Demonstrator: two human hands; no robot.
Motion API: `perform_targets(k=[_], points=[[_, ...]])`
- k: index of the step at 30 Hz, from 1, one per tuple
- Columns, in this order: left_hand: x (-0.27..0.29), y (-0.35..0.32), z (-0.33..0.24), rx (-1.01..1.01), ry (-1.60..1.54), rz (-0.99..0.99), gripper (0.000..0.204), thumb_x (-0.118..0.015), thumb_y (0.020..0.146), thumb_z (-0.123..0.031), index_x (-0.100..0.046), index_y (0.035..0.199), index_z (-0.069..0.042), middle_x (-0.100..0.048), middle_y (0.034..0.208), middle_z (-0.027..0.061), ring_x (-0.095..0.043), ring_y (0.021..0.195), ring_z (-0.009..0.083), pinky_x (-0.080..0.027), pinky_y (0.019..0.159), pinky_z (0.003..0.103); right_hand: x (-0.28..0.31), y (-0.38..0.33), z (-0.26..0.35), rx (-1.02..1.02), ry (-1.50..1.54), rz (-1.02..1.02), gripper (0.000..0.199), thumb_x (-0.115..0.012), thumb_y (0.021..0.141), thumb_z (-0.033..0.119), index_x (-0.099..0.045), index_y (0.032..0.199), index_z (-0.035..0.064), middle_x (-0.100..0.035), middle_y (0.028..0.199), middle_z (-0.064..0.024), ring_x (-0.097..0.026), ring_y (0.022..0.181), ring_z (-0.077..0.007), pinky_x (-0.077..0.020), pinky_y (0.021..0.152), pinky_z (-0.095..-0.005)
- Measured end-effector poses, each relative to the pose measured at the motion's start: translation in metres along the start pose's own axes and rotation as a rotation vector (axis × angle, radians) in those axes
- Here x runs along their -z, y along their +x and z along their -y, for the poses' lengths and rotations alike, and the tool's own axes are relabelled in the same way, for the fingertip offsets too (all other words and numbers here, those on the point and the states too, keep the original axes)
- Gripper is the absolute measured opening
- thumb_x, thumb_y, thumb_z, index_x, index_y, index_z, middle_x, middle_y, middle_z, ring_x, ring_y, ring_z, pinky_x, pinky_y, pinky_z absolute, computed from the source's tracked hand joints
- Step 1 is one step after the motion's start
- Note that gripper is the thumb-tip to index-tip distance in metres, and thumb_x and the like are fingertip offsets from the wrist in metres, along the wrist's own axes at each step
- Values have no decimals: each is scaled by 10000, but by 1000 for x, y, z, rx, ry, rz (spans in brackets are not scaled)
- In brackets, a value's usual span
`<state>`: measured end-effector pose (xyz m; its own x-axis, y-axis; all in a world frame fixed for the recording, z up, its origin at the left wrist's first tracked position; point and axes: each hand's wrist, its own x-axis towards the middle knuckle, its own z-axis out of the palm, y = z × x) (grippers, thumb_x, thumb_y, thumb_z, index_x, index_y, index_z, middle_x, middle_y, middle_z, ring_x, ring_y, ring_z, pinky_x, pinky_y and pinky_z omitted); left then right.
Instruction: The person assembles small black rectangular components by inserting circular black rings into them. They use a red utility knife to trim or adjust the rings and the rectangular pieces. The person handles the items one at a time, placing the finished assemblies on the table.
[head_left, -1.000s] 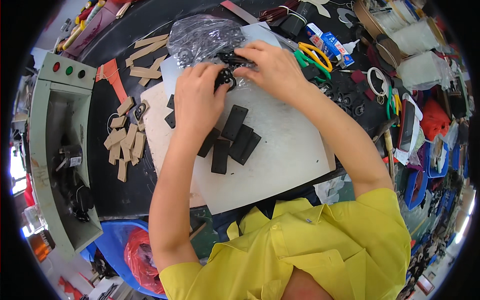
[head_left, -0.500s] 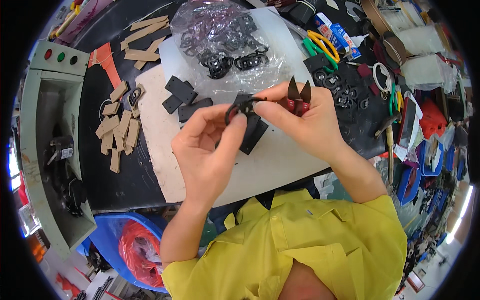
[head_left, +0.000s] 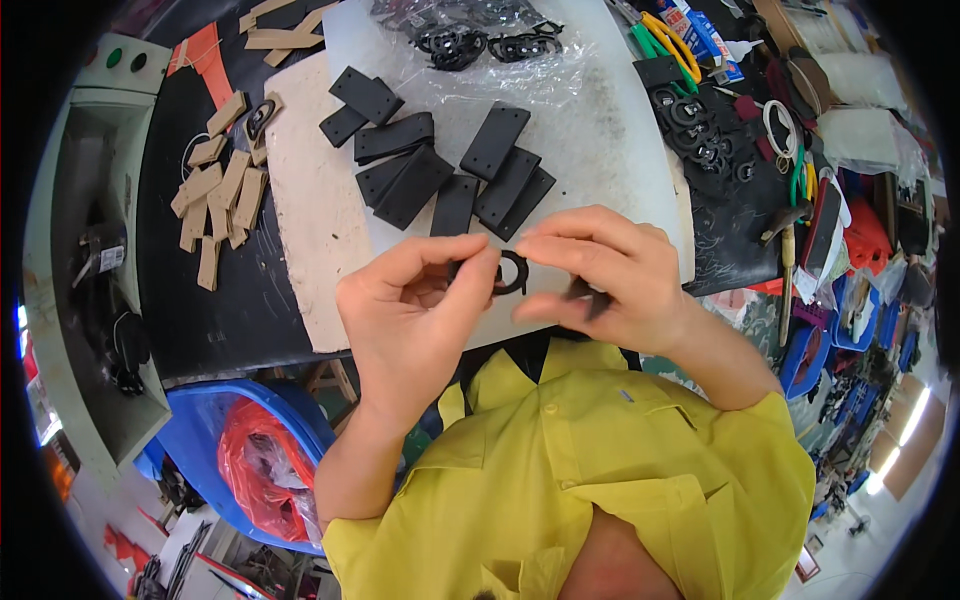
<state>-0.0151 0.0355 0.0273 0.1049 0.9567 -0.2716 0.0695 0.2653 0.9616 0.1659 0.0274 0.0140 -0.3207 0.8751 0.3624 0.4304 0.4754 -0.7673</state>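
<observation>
Close to my chest, my left hand (head_left: 415,305) and my right hand (head_left: 600,275) pinch a small black ring-shaped piece (head_left: 510,273) between their fingertips. A dark strip (head_left: 592,297) also sits in my right hand, under its fingers. Just beyond the hands lies a pile of several black rectangular strips (head_left: 440,170) on the white board (head_left: 310,200). Farther back is a clear plastic bag (head_left: 480,45) with more black ring pieces in it.
Tan wooden pieces (head_left: 215,200) lie on the black mat at the left, next to a grey machine (head_left: 85,230). Black buckles (head_left: 700,130), yellow-handled pliers (head_left: 670,40) and tools crowd the right. A blue bin (head_left: 250,440) with a red bag stands below the table.
Both hands have drawn back from the bag toward my chest. The black ring piece is now pinched between both hands, and the strip pile lies farther from them.
</observation>
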Motion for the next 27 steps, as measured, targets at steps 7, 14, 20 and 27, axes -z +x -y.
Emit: perform_targets(k=[7, 14, 20, 27], points=[[1, -8, 8, -20, 18, -17, 114, -639, 769, 21, -638, 866, 82, -643, 726, 64, -591, 640, 56, -447, 545, 156, -2, -9, -6, 138, -96, 52, 313, -790, 618, 122, -653, 874, 5, -641, 846, -106, -641, 647, -204, -502, 509, -257], [7, -5, 22, 45, -18, 314, 199, -633, 777, 25, -613, 967, 82, -627, 813, 72, -586, 710, 61, -460, 616, 180, 2, 2, -8, 123, -89, 58, 276, -714, 634, -25, -636, 891, 38, -627, 822, -66, -631, 639, -190, -509, 517, -267], [-8, -11, 24, -1, -386, -33, 189, -628, 790, 38, -548, 962, 48, -588, 805, 69, -592, 703, 107, -521, 617, 239, 1, 3, 15, -487, 247, 118, 144, -707, 729, 32, -658, 861, 4, -626, 715, -47, -531, 557, -67, -416, 483, -204], [-9, -23, 32, -142, -79, -168, 148, -632, 783, 61, -577, 920, 72, -624, 772, 93, -625, 662, 116, -499, 575, 199, -13, -8, 12, -491, 216, 33, 116, -700, 724, 32, -650, 820, -9, -605, 686, -56, -523, 537, -88, -411, 479, -207]])
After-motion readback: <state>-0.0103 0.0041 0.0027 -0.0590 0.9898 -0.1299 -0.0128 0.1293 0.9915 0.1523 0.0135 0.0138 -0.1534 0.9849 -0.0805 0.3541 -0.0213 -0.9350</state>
